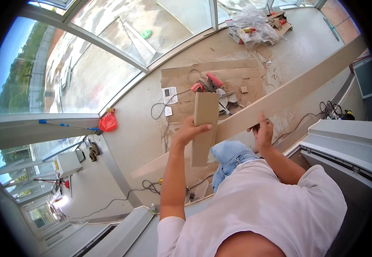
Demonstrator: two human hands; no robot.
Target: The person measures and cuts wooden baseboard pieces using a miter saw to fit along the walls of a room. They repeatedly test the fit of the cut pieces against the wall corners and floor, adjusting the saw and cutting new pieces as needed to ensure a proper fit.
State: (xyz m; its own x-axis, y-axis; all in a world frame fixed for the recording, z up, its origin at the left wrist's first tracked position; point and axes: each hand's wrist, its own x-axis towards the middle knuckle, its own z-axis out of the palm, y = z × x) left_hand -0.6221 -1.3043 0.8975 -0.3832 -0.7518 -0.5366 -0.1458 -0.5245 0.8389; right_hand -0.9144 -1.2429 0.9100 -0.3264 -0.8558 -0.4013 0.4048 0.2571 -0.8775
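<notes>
My left hand (194,130) grips a short beige board (205,107) in front of me, thumb across its face. A long, narrow beige board (301,79) runs diagonally behind it, from lower left up to the far right. My right hand (261,132) is closed on this long board's lower edge, with a finger lifted along its face. On the floor beyond lies a red power saw (203,85) with a cord, on a brown cardboard sheet (177,77) with scraps and two white papers (169,94).
Glazed walls (104,38) curve along the left and back, with a red bag (107,123) and pole by one frame. Plastic and cardboard debris (254,32) is piled at the back. Coiled cables (327,110) and a white ledge (340,139) are at right; more cords (151,186) lie below left.
</notes>
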